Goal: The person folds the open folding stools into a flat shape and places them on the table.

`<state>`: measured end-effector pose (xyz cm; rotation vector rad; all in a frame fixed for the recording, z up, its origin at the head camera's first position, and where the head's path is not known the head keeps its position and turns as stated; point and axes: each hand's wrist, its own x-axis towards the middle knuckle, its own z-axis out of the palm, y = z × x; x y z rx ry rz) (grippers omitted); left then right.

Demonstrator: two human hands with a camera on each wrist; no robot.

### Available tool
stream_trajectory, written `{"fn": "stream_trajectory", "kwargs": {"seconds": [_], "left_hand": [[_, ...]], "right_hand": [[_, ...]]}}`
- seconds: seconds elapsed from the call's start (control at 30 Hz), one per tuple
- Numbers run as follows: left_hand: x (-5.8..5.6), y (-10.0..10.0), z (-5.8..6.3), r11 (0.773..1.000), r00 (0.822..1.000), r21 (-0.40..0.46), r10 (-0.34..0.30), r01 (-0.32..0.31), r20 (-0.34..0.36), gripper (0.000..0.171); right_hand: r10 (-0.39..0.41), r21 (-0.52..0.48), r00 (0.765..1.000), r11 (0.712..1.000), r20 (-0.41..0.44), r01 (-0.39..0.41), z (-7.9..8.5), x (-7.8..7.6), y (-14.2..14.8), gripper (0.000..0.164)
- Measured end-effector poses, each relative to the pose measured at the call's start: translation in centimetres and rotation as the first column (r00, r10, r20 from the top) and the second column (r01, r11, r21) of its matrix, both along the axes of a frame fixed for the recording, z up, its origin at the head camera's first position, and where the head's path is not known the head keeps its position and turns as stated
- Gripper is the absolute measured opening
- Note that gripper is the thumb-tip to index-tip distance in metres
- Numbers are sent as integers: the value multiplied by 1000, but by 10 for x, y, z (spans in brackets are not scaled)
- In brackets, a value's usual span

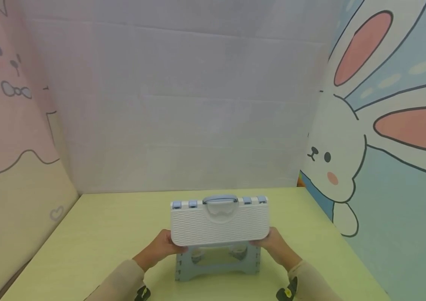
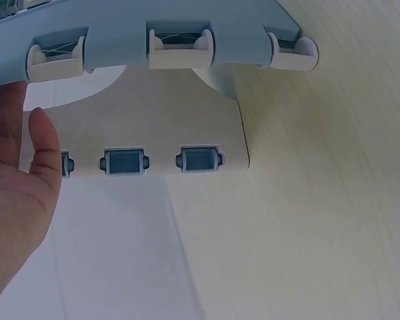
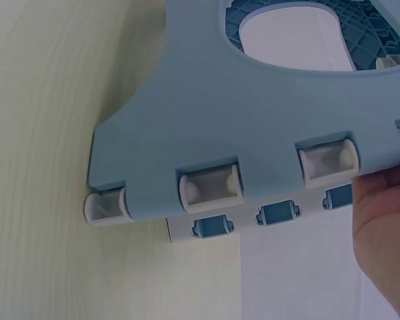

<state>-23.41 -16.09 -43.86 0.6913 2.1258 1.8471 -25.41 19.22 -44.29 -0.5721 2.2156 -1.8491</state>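
A folding step stool point(image 1: 218, 223) stands unfolded on the table in the head view, its white woven-pattern top tilted toward me. A blue carry handle point(image 1: 220, 199) sits along the upper edge of that top. Below it shows the pale blue leg panel point(image 1: 217, 271) with a wide opening. My left hand point(image 1: 163, 250) grips the stool at the lower left corner of its top. At the opposite corner my right hand point(image 1: 275, 246) holds it likewise. Both wrist views show blue side panels point(image 2: 120, 40) with white hinge knuckles point(image 3: 210, 189); some fingertips are hidden behind the plastic.
The pale yellow table point(image 1: 122, 217) extends around the stool. A white sheet point(image 1: 183, 104) covers the back. Cartoon-printed panels flank the table, with a rabbit point(image 1: 341, 146) on the right and a pink figure point(image 1: 9, 75) on the left.
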Motion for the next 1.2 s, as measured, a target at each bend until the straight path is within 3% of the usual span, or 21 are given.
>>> {"fn": "stream_trajectory", "kwargs": {"seconds": [0.23,0.7,0.93,1.2], "left_hand": [[2,1,-4,999,999,13,41,-41,27,35],[-3,0,-3,1000,999,10,-28,28,-45,36],[-8,1,2,1000,999,-14,-18,17,-40,37],[-4,-2,2,1000,1000,0,-9,9,-26,37]], "right_hand": [[12,15,1000,1000,-11,-12,0,-3,0,52],[-24,-21,1000,999,-7,24,4,-2,-1,49],[-52,-29,998,998,-18,51,3,-1,-1,46],[-38,-35,999,999,-18,38,3,-2,-4,49]]}}
